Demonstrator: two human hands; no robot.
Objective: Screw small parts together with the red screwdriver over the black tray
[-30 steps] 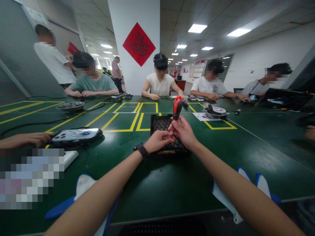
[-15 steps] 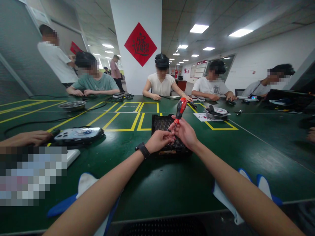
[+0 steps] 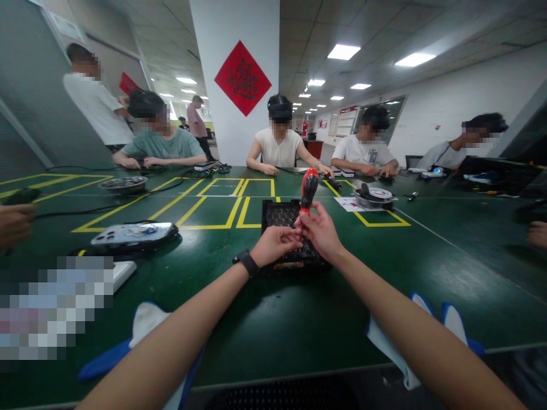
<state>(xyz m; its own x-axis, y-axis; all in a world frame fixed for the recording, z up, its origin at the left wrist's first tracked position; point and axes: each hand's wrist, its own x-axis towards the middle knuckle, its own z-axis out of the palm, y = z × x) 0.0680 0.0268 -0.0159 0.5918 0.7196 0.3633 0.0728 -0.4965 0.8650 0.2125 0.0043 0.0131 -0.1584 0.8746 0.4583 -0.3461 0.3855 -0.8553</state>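
My right hand (image 3: 318, 230) is closed around the lower part of a screwdriver (image 3: 309, 191) with a red and black handle. The handle points up, nearly upright. Close against it, my left hand (image 3: 276, 244) has its thumb and fingers pinched together near the screwdriver's lower end. Whatever lies between those fingertips is too small to make out. Both hands are over an open black plastic case (image 3: 280, 213) with a textured, compartmented inside; they hide much of it. A dark watch sits on my left wrist.
White-and-blue gloves lie under my forearms, one left (image 3: 147, 322), one right (image 3: 393, 353). A phone-like device (image 3: 137, 233) and another person's hand (image 3: 15, 225) are at left. Metal bowls stand left (image 3: 123, 185) and right (image 3: 374, 199). Several people sit across the green table (image 3: 273, 324).
The screwdriver stands slightly more upright, and my right fingers have shifted on it. At left, another person's hand has drawn away from the phone-like device, holding a dark object.
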